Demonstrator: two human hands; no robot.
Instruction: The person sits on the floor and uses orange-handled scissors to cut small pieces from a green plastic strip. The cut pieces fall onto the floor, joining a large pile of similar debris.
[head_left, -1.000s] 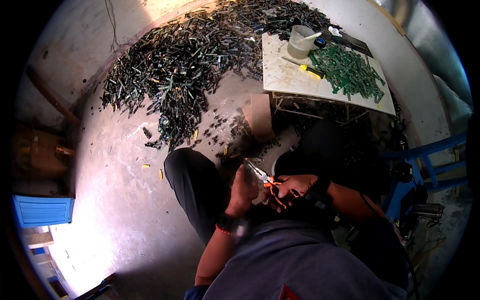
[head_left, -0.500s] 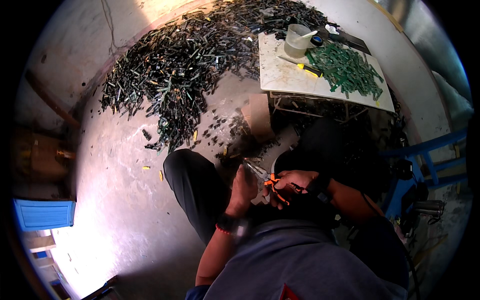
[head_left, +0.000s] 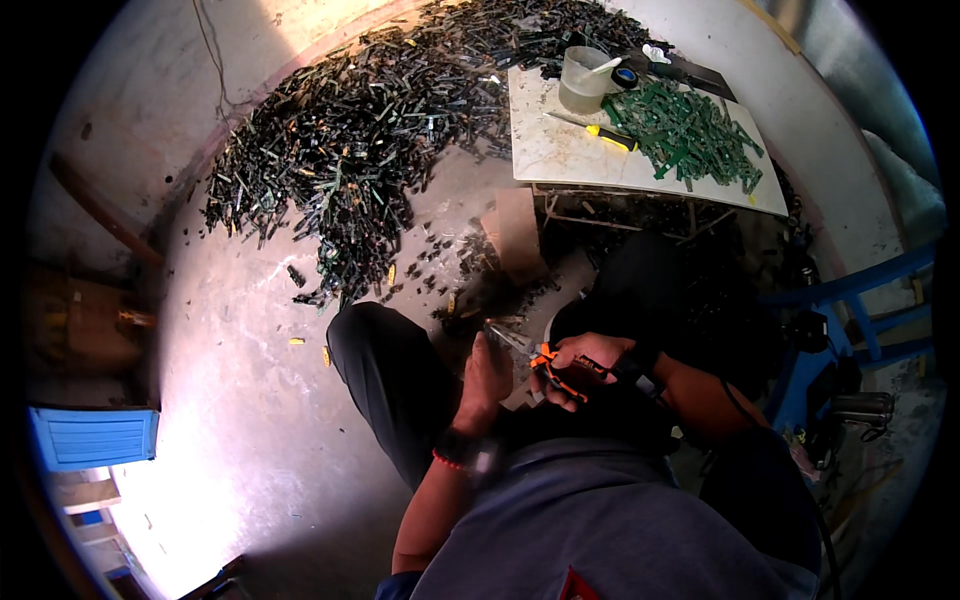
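Between my knees, my right hand [head_left: 592, 357] is wrapped round the orange-and-black handles of a pair of pliers [head_left: 543, 355]. The long metal jaws point up and to the left, to the fingertips of my left hand [head_left: 486, 375]. Those fingers are closed at the jaw tips; whatever piece they pinch is too small and dark to make out. Just beyond the jaws lie dark scraps [head_left: 465, 322] on the floor.
A large heap of dark strip-like parts [head_left: 350, 160] spreads over the floor ahead. At right, a low white board [head_left: 555, 150] bears green circuit boards [head_left: 690, 135], a cup [head_left: 582, 85] and a yellow-black screwdriver [head_left: 610, 137]. Cardboard [head_left: 517, 235] leans near it; a blue chair [head_left: 850, 310] stands right.
My right hand has closed further round the pliers, drawing the handles nearer together. My left hand stays at the jaw tips. The view has shifted slightly.
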